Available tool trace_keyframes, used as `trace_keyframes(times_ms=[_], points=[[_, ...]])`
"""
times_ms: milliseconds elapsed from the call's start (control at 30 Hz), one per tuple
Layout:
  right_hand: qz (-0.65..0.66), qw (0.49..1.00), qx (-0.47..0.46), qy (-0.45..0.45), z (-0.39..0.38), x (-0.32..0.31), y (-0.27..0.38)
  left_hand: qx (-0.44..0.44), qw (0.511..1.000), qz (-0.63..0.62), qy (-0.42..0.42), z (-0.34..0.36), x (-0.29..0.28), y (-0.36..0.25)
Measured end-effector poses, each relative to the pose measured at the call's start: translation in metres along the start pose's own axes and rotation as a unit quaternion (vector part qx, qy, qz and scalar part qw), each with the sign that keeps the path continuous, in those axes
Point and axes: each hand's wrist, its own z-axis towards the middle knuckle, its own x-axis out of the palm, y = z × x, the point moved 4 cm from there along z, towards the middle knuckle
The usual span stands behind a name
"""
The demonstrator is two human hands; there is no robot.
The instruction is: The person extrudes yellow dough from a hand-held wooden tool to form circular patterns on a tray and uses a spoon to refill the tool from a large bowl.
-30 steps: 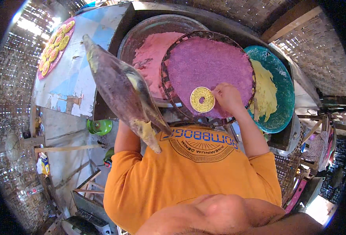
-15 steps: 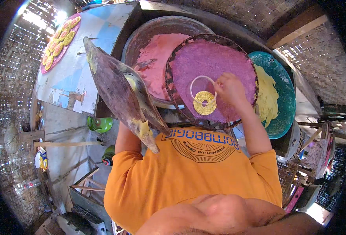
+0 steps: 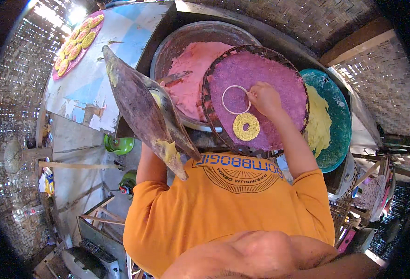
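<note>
My right hand (image 3: 264,98) pinches a thin white ring (image 3: 223,99) at its edge, just above a round woven tray (image 3: 206,93). Purple crumbly material (image 3: 274,72) covers the tray. A flat yellow round of dough-like strands (image 3: 246,136), with a hole in its middle, lies on the purple layer near the tray's front edge, below the ring. From the lower left my left forearm (image 3: 151,165) reaches up behind a long brown boat-shaped husk (image 3: 135,95) smeared with yellow. That husk hides my left hand, so its fingers and any hold do not show.
Behind the husk is a large metal basin (image 3: 160,56) of pink dough-like material (image 3: 198,58). At right, a green basin (image 3: 337,116) holds yellow dough (image 3: 318,116). Several yellow-and-pink rounds (image 3: 77,44) lie on a pink sheet on the worn table (image 3: 88,88) at far left.
The white ring has lifted away from the yellow round and tilted to face up more, exposing the whole round. My right hand has moved slightly toward the far side.
</note>
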Motion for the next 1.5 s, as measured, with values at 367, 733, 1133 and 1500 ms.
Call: trace_keyframes(times_ms=[367,733,1133,1500], points=[[0.646,0.738,0.026,0.193,-0.048,-0.042,0.088,0.367,0.667,0.649,0.016,0.020,0.100,-0.014],[0.712,0.614,0.136,0.311,-0.073,-0.048,0.030,-0.170,0.892,-0.341,0.243,0.117,0.158,-0.007],[0.569,0.723,0.274,0.281,-0.075,-0.061,-0.037,-0.127,0.901,-0.390,0.139,0.139,0.136,0.094],[0.535,0.783,0.194,0.251,-0.041,-0.043,-0.014,-0.099,0.895,-0.395,0.185,0.150,0.114,0.056]])
